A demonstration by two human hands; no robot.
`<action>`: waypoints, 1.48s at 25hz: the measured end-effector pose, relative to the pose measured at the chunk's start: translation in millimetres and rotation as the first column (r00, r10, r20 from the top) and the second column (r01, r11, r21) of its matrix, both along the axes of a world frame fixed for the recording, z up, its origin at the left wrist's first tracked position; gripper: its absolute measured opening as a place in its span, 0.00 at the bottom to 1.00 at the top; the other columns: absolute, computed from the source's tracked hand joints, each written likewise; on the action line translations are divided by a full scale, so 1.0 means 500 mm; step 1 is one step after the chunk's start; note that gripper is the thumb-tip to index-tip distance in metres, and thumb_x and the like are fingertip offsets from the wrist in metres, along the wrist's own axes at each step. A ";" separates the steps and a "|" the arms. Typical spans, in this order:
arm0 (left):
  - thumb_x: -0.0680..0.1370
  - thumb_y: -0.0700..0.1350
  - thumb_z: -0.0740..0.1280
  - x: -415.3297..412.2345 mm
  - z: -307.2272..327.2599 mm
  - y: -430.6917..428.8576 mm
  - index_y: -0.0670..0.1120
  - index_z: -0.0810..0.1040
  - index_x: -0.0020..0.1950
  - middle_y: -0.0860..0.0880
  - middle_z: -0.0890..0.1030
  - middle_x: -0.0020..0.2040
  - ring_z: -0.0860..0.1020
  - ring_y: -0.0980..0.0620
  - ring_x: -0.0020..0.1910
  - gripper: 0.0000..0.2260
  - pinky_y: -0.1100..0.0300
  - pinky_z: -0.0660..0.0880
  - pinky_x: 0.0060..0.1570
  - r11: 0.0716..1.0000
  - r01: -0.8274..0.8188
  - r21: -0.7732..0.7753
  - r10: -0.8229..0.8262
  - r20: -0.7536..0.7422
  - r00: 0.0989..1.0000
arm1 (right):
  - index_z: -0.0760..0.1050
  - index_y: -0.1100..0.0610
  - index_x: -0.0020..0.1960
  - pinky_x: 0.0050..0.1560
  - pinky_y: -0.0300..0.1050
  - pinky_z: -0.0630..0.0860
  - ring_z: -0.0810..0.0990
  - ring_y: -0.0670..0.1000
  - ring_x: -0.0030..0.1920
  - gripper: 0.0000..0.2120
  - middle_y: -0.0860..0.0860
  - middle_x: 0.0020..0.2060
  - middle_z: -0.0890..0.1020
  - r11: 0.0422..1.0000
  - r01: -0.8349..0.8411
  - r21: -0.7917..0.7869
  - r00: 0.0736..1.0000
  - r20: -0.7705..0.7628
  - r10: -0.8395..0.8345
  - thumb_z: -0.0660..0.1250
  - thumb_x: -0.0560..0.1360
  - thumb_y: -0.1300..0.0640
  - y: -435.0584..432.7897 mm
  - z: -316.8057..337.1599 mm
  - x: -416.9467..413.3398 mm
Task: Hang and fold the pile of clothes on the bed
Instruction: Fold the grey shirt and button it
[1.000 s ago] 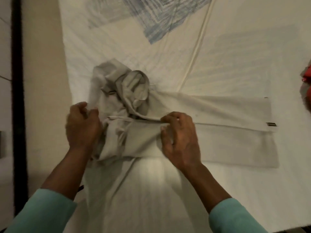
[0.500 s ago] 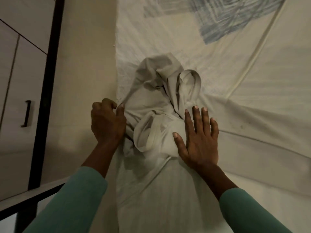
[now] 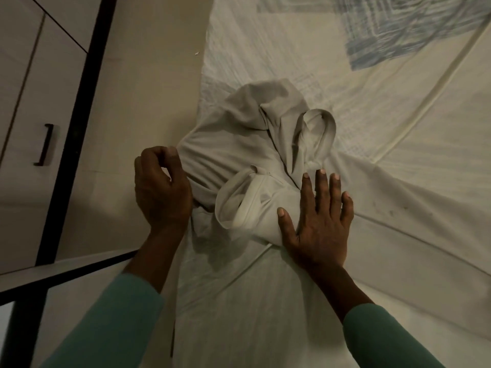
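Your right hand (image 3: 318,224) has released its pinch and now presses flat, grip open, on the bunched grey garment (image 3: 239,144) at the left edge of the bed (image 3: 265,314). Your left hand (image 3: 162,192) curls there too, but its grip can't be told. This looks like smoothing before the fold.

A pale grey-beige garment (image 3: 239,144) lies crumpled on the bed (image 3: 398,115), bunched in a heap right at the left edge of the mattress. Two hemmed openings show in the folds: one rolled wide on the near side of the heap, gaping towards the near left, and a smaller loop standing up on the far right side. From the heap a long, flat stretch of the same cloth runs off to the right, smoothed against the white sheet, with a few dark specks on it.
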State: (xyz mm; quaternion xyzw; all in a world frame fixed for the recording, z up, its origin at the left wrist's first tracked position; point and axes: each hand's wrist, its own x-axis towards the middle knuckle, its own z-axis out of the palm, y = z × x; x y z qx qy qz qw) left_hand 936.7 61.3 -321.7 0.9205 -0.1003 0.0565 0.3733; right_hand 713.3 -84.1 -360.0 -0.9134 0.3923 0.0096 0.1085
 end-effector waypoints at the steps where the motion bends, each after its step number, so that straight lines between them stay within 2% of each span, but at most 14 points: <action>1: 0.86 0.48 0.60 -0.029 0.014 0.019 0.40 0.77 0.55 0.47 0.78 0.48 0.74 0.52 0.42 0.12 0.62 0.67 0.42 0.994 0.106 -0.034 -0.104 0.056 0.993 | 0.47 0.51 0.85 0.81 0.64 0.47 0.42 0.57 0.84 0.40 0.55 0.85 0.47 1.000 0.004 0.002 1.000 0.003 -0.004 0.51 0.81 0.32 0.000 0.000 0.001; 4: 0.76 0.39 0.68 -0.112 0.040 0.091 0.40 0.78 0.56 0.49 0.77 0.49 0.71 0.59 0.34 0.10 0.72 0.66 0.37 0.905 0.425 0.022 -0.426 0.035 0.904 | 0.59 0.54 0.83 0.78 0.66 0.55 0.54 0.61 0.83 0.36 0.58 0.83 0.58 1.000 0.010 -0.027 0.990 0.143 -0.006 0.61 0.80 0.39 0.003 0.017 -0.002; 7: 0.68 0.36 0.66 -0.127 0.023 0.144 0.44 0.77 0.62 0.49 0.75 0.59 0.72 0.59 0.37 0.22 0.68 0.72 0.39 0.889 0.440 0.128 -0.435 -0.067 0.898 | 0.66 0.56 0.80 0.71 0.61 0.65 0.66 0.60 0.77 0.37 0.58 0.78 0.68 0.976 -0.210 -0.059 0.894 0.392 0.216 0.69 0.71 0.55 0.013 0.084 0.031; 11: 0.69 0.30 0.67 -0.061 -0.007 0.148 0.48 0.76 0.71 0.43 0.65 0.78 0.75 0.43 0.64 0.31 0.53 0.79 0.52 0.839 0.496 0.223 -0.470 -0.163 0.868 | 0.59 0.48 0.82 0.77 0.62 0.59 0.63 0.57 0.79 0.46 0.51 0.76 0.70 0.752 -0.655 0.070 0.755 0.074 0.651 0.72 0.67 0.50 -0.002 0.155 0.142; 13: 0.71 0.36 0.68 -0.012 -0.011 0.148 0.48 0.78 0.70 0.41 0.62 0.81 0.70 0.40 0.73 0.26 0.50 0.74 0.65 0.686 0.666 0.293 -0.654 -0.153 0.741 | 0.74 0.47 0.72 0.67 0.57 0.71 0.76 0.53 0.64 0.33 0.49 0.60 0.80 0.679 -0.707 0.199 0.704 0.100 0.703 0.74 0.67 0.50 -0.025 0.151 0.177; 15: 0.71 0.43 0.67 0.024 -0.004 0.150 0.47 0.81 0.67 0.41 0.63 0.81 0.67 0.40 0.76 0.23 0.51 0.71 0.68 0.556 0.769 0.316 -0.760 -0.181 0.624 | 0.83 0.51 0.52 0.51 0.48 0.75 0.78 0.46 0.47 0.13 0.46 0.46 0.81 0.685 -0.559 0.467 0.826 0.380 0.416 0.74 0.68 0.53 -0.061 0.152 0.197; 17: 0.72 0.48 0.69 0.039 0.002 0.149 0.46 0.81 0.66 0.44 0.65 0.80 0.68 0.42 0.75 0.22 0.51 0.73 0.64 0.516 0.792 0.327 -0.778 -0.207 0.593 | 0.80 0.58 0.43 0.49 0.49 0.76 0.80 0.52 0.46 0.08 0.53 0.44 0.82 0.530 -0.360 0.768 0.849 0.506 -0.156 0.74 0.69 0.53 -0.102 0.151 0.217; 19: 0.75 0.54 0.71 0.042 -0.001 0.142 0.46 0.83 0.62 0.49 0.69 0.78 0.72 0.48 0.71 0.19 0.55 0.75 0.58 0.577 0.772 0.265 -0.745 -0.217 0.631 | 0.79 0.60 0.48 0.59 0.58 0.79 0.83 0.61 0.53 0.08 0.62 0.50 0.83 0.305 -0.303 0.903 0.744 0.424 -0.516 0.72 0.73 0.56 -0.132 0.140 0.228; 21: 0.78 0.53 0.73 0.048 -0.005 0.118 0.45 0.84 0.56 0.53 0.74 0.71 0.79 0.55 0.59 0.14 0.61 0.79 0.48 0.732 0.678 0.074 -0.641 -0.264 0.721 | 0.79 0.61 0.58 0.67 0.63 0.77 0.83 0.64 0.61 0.13 0.63 0.59 0.84 0.220 -0.225 0.949 0.708 0.314 -0.633 0.72 0.76 0.56 -0.137 0.129 0.231; 24: 0.80 0.47 0.73 0.079 0.006 0.079 0.44 0.84 0.50 0.53 0.82 0.61 0.85 0.53 0.47 0.06 0.60 0.81 0.44 0.897 0.386 -0.217 -0.442 -0.491 0.751 | 0.77 0.56 0.66 0.64 0.58 0.81 0.83 0.58 0.62 0.20 0.56 0.61 0.84 0.287 -0.123 0.950 0.689 0.290 -0.664 0.74 0.77 0.52 -0.128 0.111 0.220; 28: 0.82 0.49 0.71 0.096 0.035 0.065 0.45 0.82 0.44 0.53 0.84 0.45 0.86 0.51 0.42 0.10 0.53 0.82 0.45 0.942 -0.010 -0.335 -0.219 -0.638 0.739 | 0.72 0.51 0.72 0.62 0.41 0.79 0.81 0.43 0.62 0.24 0.46 0.63 0.81 0.580 -0.118 0.806 0.763 0.447 -0.467 0.74 0.78 0.52 -0.094 0.119 0.202; 32: 0.74 0.63 0.75 0.044 0.039 0.083 0.53 0.82 0.46 0.56 0.83 0.55 0.85 0.57 0.45 0.14 0.58 0.83 0.45 0.963 0.241 -0.122 -0.267 -0.563 0.782 | 0.70 0.54 0.74 0.62 0.37 0.78 0.80 0.41 0.63 0.26 0.46 0.65 0.80 0.634 -0.179 0.752 0.773 0.506 -0.382 0.73 0.79 0.59 -0.082 0.130 0.204; 34: 0.73 0.58 0.78 0.037 0.038 0.102 0.52 0.83 0.46 0.55 0.83 0.55 0.85 0.57 0.46 0.12 0.59 0.82 0.48 0.922 0.376 -0.095 -0.358 -0.581 0.731 | 0.71 0.56 0.74 0.64 0.36 0.76 0.79 0.41 0.64 0.26 0.48 0.66 0.79 0.659 -0.229 0.717 0.792 0.531 -0.302 0.72 0.78 0.64 -0.091 0.131 0.210; 37: 0.76 0.41 0.77 0.060 0.036 0.133 0.45 0.82 0.46 0.48 0.87 0.44 0.87 0.46 0.46 0.05 0.54 0.84 0.49 0.958 0.139 -0.251 -0.275 -0.664 0.695 | 0.72 0.52 0.75 0.68 0.33 0.71 0.75 0.39 0.66 0.28 0.50 0.66 0.75 0.788 -0.251 0.562 0.835 0.538 -0.118 0.72 0.77 0.63 -0.101 0.133 0.217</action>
